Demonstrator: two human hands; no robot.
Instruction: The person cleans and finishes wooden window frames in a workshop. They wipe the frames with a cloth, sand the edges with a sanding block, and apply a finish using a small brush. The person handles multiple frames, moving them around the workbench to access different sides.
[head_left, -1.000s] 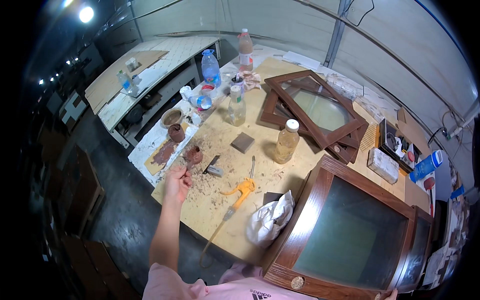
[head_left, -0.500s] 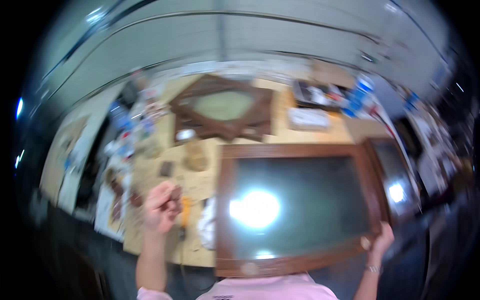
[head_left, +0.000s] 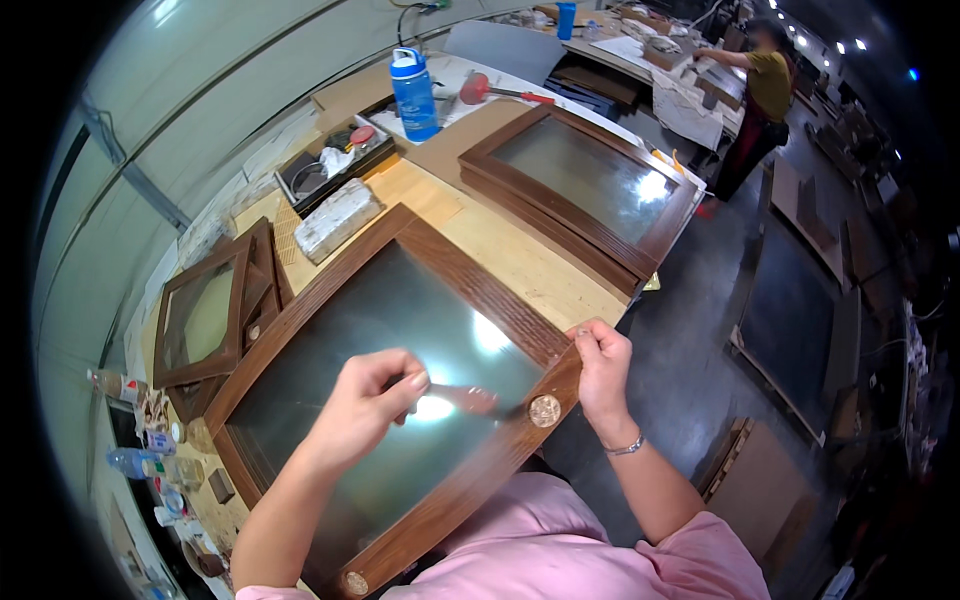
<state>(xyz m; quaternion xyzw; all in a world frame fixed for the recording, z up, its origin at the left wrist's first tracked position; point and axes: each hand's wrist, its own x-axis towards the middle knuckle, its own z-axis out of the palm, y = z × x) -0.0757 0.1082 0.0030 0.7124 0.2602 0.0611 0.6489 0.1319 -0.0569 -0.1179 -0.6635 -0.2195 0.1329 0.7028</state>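
A brown wood-framed glass door [head_left: 460,240] lies across the table in front of me, tilted in view. Two round pale recesses [head_left: 545,410] mark its near rail. My right hand [head_left: 605,370] grips the door's right corner, thumb on the upper face. Above the glass, my left hand [head_left: 378,400] is closed on a small flat brown piece [head_left: 468,398], pinched between thumb and fingers. The piece points toward the recess near my right hand; it is blurred, and I cannot tell its exact kind.
Another glass door [head_left: 590,180] lies at the far right of the table, with more stacked frames [head_left: 200,310] at left. A blue bottle [head_left: 414,95], a red-headed mallet [head_left: 480,88], a parts tray [head_left: 335,160] and a whitish block [head_left: 340,218] sit behind. A person [head_left: 765,90] works beyond.
My view has swung to the right. The left hand, earlier beside the door, is now over its glass with the brown piece. My right hand still holds the door's corner.
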